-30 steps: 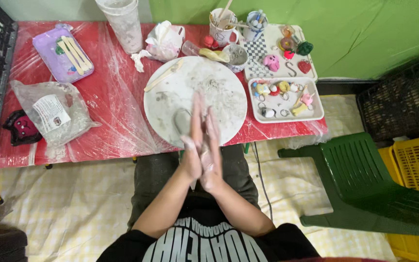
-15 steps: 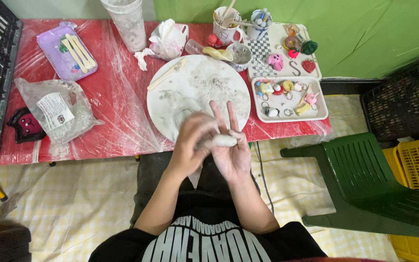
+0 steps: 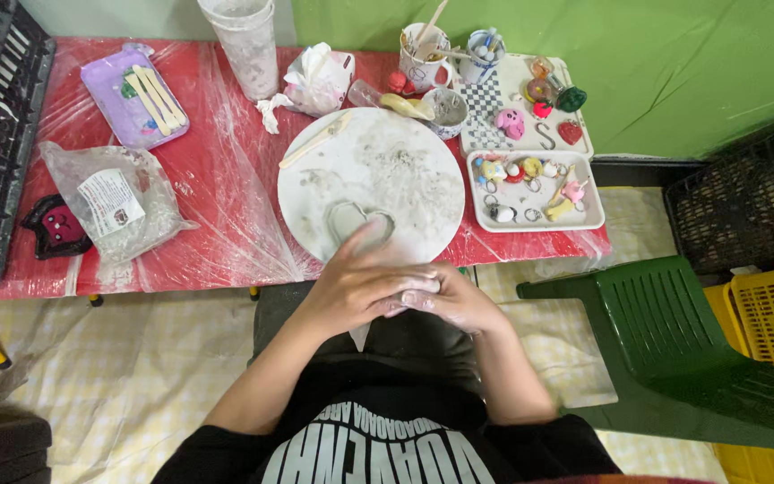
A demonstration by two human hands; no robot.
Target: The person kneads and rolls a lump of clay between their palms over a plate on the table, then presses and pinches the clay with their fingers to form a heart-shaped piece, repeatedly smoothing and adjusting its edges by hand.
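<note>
My left hand point(image 3: 351, 289) lies across my right hand point(image 3: 460, 306), palms pressed together over my lap at the near edge of the red table point(image 3: 226, 188). Both are dusted white. The white clay lump they pressed half a second ago is hidden between the palms. Just beyond my fingers, a round white board point(image 3: 405, 170) smeared with clay sits on the table. A heart-shaped cutter point(image 3: 357, 220) lies on its near side and a wooden stick point(image 3: 315, 141) rests on its far left rim.
A white tray point(image 3: 595, 220) of small coloured figures and a checkered tray point(image 3: 485, 112) stand right of the board. A mug point(image 3: 423, 61) with tools, a cup stack point(image 3: 245, 40), a purple tray point(image 3: 105, 85) and a plastic bag point(image 3: 114, 204) surround it. A green chair point(image 3: 674, 341) stands right.
My hands went from upright, palm to palm over the board, to lying flat with the left over the right, and drew back toward my lap. The clay lump is now covered.
</note>
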